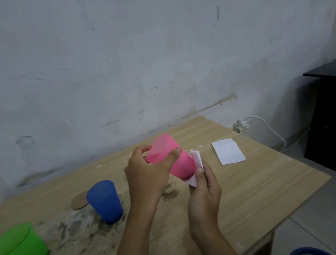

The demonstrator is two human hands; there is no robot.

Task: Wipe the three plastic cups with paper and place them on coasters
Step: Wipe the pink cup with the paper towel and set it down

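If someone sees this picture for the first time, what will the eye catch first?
First the pink cup, held tilted above the table's middle by the left hand, while the right hand presses white paper against its side. Next the blue cup and green cup, upside down at left.

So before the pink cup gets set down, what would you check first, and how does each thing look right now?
1. Left hand grips the pink plastic cup: ok.
2. Right hand presses folded white paper against the cup's side: ok.
3. Cup wiped all round: cannot tell.
4. Free round cardboard coaster lies behind the blue plastic cup: ok.
5. Wooden table clean: not ok, dirt patches.
6. Green plastic cup on a coaster: cannot tell.
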